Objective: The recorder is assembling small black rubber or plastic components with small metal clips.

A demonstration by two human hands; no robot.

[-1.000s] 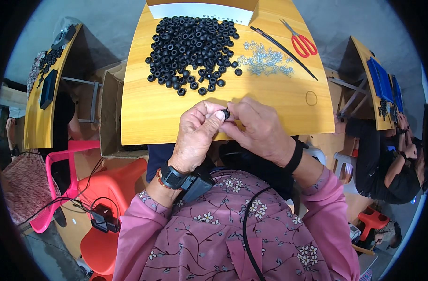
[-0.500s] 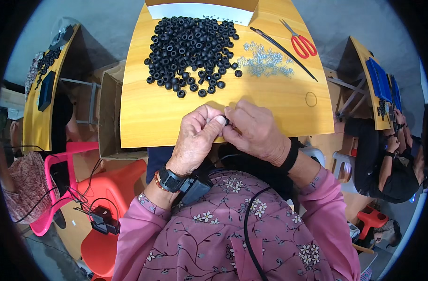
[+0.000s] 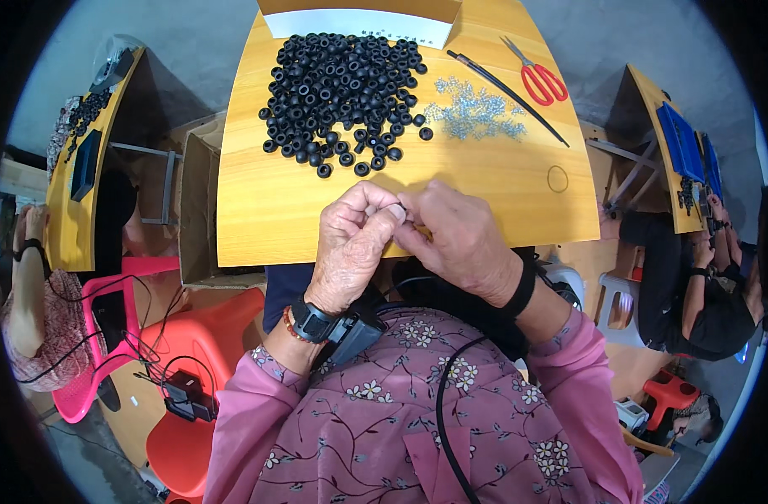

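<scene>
My left hand and my right hand meet at the near edge of the yellow wooden table. Their fingertips are pinched together, almost touching. The left thumb and fingers grip a small black piece, nearly all covered by the fingertips. Pressed against the same spot, the right thumb and finger hide whatever they pinch. Beyond my hands lies a heap of small black rounded rings, with several loose ones at its near side. To its right is a scatter of small shiny clear or silvery pieces.
Red-handled scissors and a thin black rod lie at the far right. A rubber band rests nearer. An open white box stands at the back. Red chair at my left; co-workers sit at both side tables.
My fingertips have closed further over the black piece, which showed more before. My hands have otherwise barely moved. At the far left, a co-worker's forearm has come up into view.
</scene>
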